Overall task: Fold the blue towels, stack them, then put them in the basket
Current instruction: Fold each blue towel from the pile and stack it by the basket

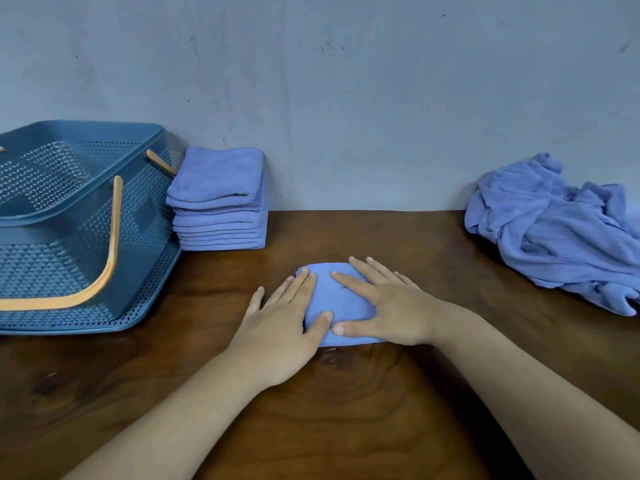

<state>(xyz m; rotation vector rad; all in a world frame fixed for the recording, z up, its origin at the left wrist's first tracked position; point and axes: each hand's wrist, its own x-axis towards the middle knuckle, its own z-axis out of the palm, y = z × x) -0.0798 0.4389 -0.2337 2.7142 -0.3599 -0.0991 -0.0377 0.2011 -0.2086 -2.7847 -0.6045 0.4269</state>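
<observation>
Dark brown wooden tabletop [346,410]. Far left of both grips sits a teal perforated plastic basket with orange handles [145,258]. Well to their right lies a crumpled heap of unfolded blue towels [554,237]. Beyond and to the left, just beside the basket, stands a neat stack of folded blue towels [218,202] — nearer the left grip [280,327] than the right grip [388,306]. Both grips lie flat with straight fingers, pressing a small folded blue towel [341,303] directly beneath them — its next trip is probably up-left to the stack.

Body in view: left hand [282,327], right hand [388,306], both bare. Left forearm [166,417], right forearm [519,386] bare as well, uncovered skin right down to bottom frame edge. Wrists bare. Fingers [349,281] slim. Thumbnails [338,330] short, rounded, plain; other nails too small to tell.
</observation>
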